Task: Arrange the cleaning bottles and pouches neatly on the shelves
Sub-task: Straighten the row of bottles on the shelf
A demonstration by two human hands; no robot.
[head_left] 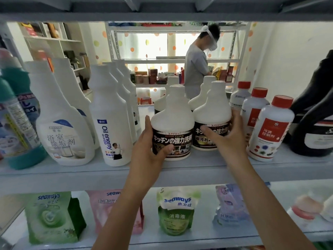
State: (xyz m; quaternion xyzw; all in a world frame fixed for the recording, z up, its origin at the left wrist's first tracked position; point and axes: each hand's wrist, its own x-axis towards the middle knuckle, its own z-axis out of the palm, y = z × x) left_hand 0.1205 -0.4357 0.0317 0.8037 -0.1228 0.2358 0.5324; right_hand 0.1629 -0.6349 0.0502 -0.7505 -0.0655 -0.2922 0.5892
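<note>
Lower shelf (198, 237), nearest: four soft pouches are stood upright in a spaced row. These are a green plastic pouch (48, 215), a pink pouch (106, 210) partly hidden by the left forearm, a small green-and-white spouted pouch (175, 213) and a lilac pouch (228, 208). This level is judged largely arranged. Middle shelf (72, 175), front: two squat white plastic bottles with black printed labels are set side by side. The left black-labelled bottle (172, 121) is gripped by the left hand (149, 147), thumb laid across the label, fingers curled round the flank. The right black-labelled bottle (210, 112) is gripped likewise by the right hand (227, 134). Whether either base is lifted cannot be told. Two matching bottles (207, 83) are lined up behind. Flanking groups are sorted by kind: tall white Oil enemy bottles (108, 114), white handled bathroom-cleaner bottles (59, 114), teal bottles (16, 123), red-capped white bottles (270, 130), a black jug (313, 123). Only squaring of the front pair is judged left. Farthest: a person in a grey shirt (196, 65) is seen at another rack.
</note>
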